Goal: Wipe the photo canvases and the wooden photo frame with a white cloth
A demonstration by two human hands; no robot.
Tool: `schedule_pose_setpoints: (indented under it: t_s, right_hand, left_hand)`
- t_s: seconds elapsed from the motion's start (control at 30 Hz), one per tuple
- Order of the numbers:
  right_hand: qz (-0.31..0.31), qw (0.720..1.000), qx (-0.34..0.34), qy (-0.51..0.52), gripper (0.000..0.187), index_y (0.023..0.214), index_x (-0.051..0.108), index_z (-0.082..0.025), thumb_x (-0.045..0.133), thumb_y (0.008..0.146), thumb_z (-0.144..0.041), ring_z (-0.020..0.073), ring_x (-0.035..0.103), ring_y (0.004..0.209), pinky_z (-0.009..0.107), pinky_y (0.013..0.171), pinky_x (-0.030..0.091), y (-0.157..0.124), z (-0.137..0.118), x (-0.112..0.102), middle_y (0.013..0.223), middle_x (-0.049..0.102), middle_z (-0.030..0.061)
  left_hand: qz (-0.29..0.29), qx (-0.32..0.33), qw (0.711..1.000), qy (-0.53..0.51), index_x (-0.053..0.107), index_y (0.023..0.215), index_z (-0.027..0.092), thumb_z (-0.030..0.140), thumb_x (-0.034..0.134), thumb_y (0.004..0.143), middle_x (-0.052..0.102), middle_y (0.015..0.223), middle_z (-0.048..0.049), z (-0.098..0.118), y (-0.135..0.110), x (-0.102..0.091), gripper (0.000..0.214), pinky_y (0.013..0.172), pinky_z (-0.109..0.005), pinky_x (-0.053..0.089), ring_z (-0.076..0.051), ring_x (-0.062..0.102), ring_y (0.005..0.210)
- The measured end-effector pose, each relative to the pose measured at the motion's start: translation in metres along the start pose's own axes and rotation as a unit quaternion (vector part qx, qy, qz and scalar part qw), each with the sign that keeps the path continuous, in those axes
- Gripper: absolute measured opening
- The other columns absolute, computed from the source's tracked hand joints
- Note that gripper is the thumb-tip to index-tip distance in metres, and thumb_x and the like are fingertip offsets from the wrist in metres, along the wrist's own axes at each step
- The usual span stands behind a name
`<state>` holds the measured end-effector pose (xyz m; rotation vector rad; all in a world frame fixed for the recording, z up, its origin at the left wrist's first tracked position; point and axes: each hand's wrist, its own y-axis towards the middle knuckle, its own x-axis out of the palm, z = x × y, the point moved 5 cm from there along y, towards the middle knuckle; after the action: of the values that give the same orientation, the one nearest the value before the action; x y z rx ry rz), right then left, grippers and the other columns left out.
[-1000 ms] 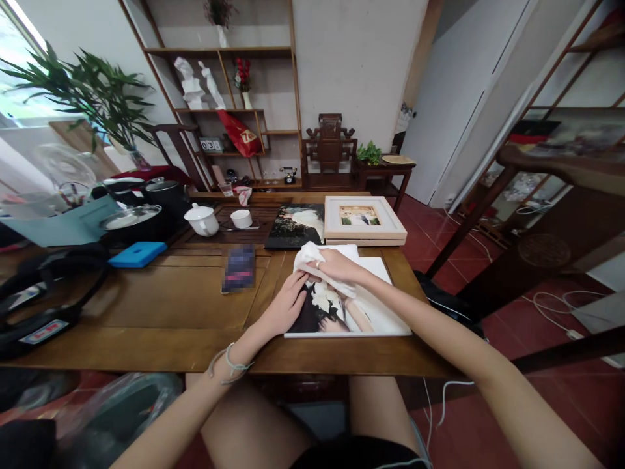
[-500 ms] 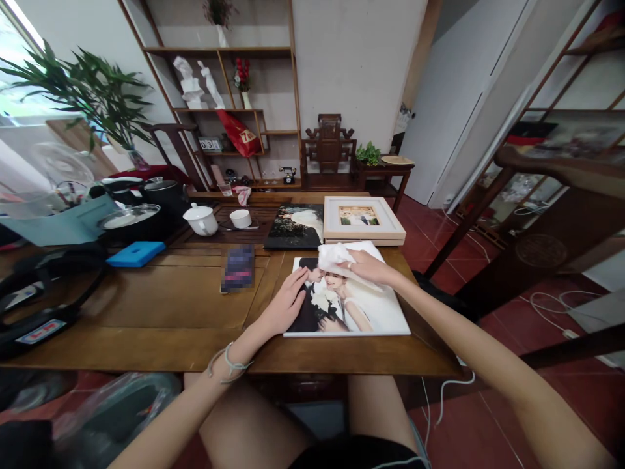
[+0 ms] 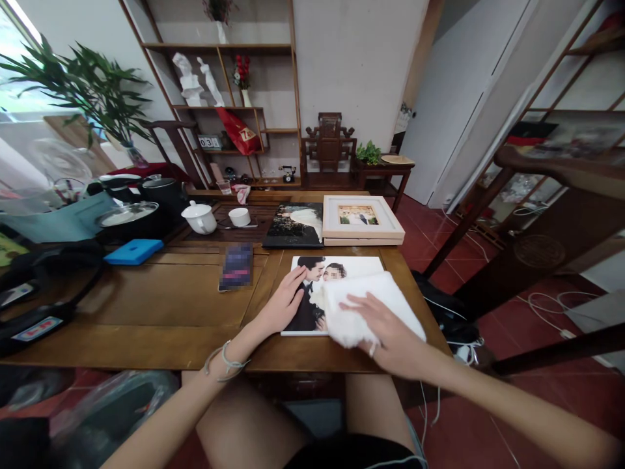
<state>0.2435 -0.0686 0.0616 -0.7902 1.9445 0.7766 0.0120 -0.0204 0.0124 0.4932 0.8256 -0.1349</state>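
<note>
A frameless wedding photo print (image 3: 342,268) lies flat near the front right of the wooden table (image 3: 161,306). My left hand (image 3: 283,303) lies flat on its left edge, fingers spread. My right hand (image 3: 385,329) presses a white cloth (image 3: 359,306) onto the print's near right part, fingers stretched over the cloth. The cloth covers the print's lower right half.
Behind the print lie a dark photo print (image 3: 295,225) and a light framed photo (image 3: 362,219). A phone (image 3: 236,266), a blue box (image 3: 133,251), a white teapot (image 3: 199,218), a cup (image 3: 239,217) and dark pots (image 3: 129,218) stand on the table. Chair (image 3: 551,215) at right.
My right hand has drawn the white cloth from the print's far edge toward me, down to its near right corner. The left hand has stayed on the left edge.
</note>
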Motion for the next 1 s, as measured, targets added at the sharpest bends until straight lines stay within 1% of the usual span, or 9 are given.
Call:
schedule_pose_setpoints:
  t_s: [0.07, 0.13, 0.43, 0.53, 0.63, 0.73, 0.8, 0.93, 1.0]
  right_hand:
    - [-0.02, 0.999, -0.027, 0.007, 0.063, 0.145, 0.035, -0.019, 0.051, 0.083, -0.021, 0.0248, 0.029, 0.139, 0.053, 0.116, 0.015, -0.009, -0.018, 0.007, 0.143, 0.047, 0.0104]
    - [-0.017, 0.999, -0.028, 0.005, 0.065, 0.145, 0.034, -0.019, 0.052, 0.082, -0.022, 0.0259, 0.029, 0.139, 0.054, 0.115, 0.013, -0.006, -0.017, 0.008, 0.144, 0.046, 0.0124]
    - [0.035, 0.999, 0.015, -0.031, 0.054, 0.136, 0.046, -0.016, 0.053, 0.084, -0.028, 0.0278, 0.039, 0.133, 0.059, 0.113, 0.011, 0.06, 0.08, -0.026, 0.141, 0.048, 0.016]
    - [0.045, 0.997, 0.023, -0.05, 0.046, 0.132, 0.051, -0.016, 0.051, 0.088, -0.03, 0.0274, 0.04, 0.133, 0.058, 0.113, 0.01, 0.076, 0.096, -0.034, 0.141, 0.048, 0.0149]
    - [0.041, 0.995, 0.039, -0.079, 0.041, 0.126, 0.057, -0.016, 0.048, 0.09, -0.033, 0.0286, 0.036, 0.135, 0.058, 0.113, 0.01, 0.082, 0.101, -0.034, 0.141, 0.049, 0.0145]
    - [0.028, 0.994, 0.047, -0.093, 0.047, 0.131, 0.053, -0.014, 0.049, 0.089, -0.035, 0.0295, 0.032, 0.137, 0.058, 0.113, 0.013, 0.073, 0.097, -0.028, 0.143, 0.046, 0.0163]
    - [0.016, 0.995, 0.026, -0.09, 0.051, 0.134, 0.049, -0.016, 0.051, 0.087, -0.034, 0.0285, 0.03, 0.138, 0.057, 0.113, 0.014, 0.058, 0.086, -0.023, 0.145, 0.044, 0.0149]
    - [-0.016, 0.996, -0.03, -0.088, 0.053, 0.135, 0.049, -0.024, 0.054, 0.083, -0.03, 0.0278, 0.026, 0.141, 0.058, 0.113, 0.012, 0.014, 0.043, -0.01, 0.148, 0.04, 0.0087]
    - [-0.032, 0.994, -0.045, -0.095, 0.058, 0.138, 0.046, -0.024, 0.055, 0.081, -0.029, 0.0286, 0.022, 0.142, 0.06, 0.113, 0.009, -0.006, 0.02, -0.003, 0.15, 0.037, 0.0085]
  left_hand:
    - [0.001, 0.003, 1.0, -0.005, 0.036, 0.143, 0.02, 0.029, 0.031, 0.098, 0.034, 0.152, -0.0118, -0.001, 0.0, 0.001, 0.047, 0.118, -0.047, 0.02, -0.022, 0.026, 0.143]
    - [0.001, 0.004, 1.0, -0.006, 0.035, 0.144, 0.021, 0.029, 0.032, 0.098, 0.033, 0.152, -0.011, -0.002, -0.001, 0.001, 0.047, 0.118, -0.048, 0.021, -0.022, 0.026, 0.143]
    - [-0.01, -0.004, 1.0, 0.006, 0.038, 0.143, 0.018, 0.03, 0.031, 0.098, 0.033, 0.152, -0.0123, 0.0, 0.0, -0.002, 0.046, 0.118, -0.049, 0.021, -0.023, 0.027, 0.143]
    - [-0.007, -0.004, 1.0, -0.002, 0.037, 0.143, 0.02, 0.03, 0.032, 0.098, 0.033, 0.152, -0.0109, 0.0, 0.0, -0.002, 0.046, 0.118, -0.048, 0.021, -0.023, 0.027, 0.143]
    - [-0.007, 0.0, 1.0, -0.002, 0.036, 0.144, 0.021, 0.031, 0.032, 0.098, 0.033, 0.153, -0.0104, -0.001, 0.0, -0.002, 0.047, 0.118, -0.048, 0.021, -0.022, 0.027, 0.143]
    - [-0.008, 0.0, 1.0, 0.001, 0.037, 0.143, 0.021, 0.031, 0.032, 0.098, 0.034, 0.152, -0.0108, -0.002, 0.0, -0.001, 0.046, 0.118, -0.048, 0.02, -0.023, 0.027, 0.142]
    - [-0.005, -0.001, 1.0, 0.002, 0.038, 0.143, 0.02, 0.031, 0.032, 0.098, 0.034, 0.152, -0.0111, -0.001, 0.001, -0.002, 0.046, 0.118, -0.048, 0.02, -0.023, 0.028, 0.142]
    - [0.001, -0.001, 1.0, -0.001, 0.039, 0.142, 0.02, 0.03, 0.032, 0.097, 0.036, 0.151, -0.0109, 0.001, 0.001, -0.003, 0.046, 0.118, -0.047, 0.02, -0.023, 0.029, 0.142]
    - [0.0, -0.004, 1.0, -0.003, 0.039, 0.142, 0.02, 0.03, 0.032, 0.097, 0.036, 0.151, -0.0106, 0.001, 0.001, -0.002, 0.046, 0.119, -0.046, 0.02, -0.022, 0.028, 0.142]
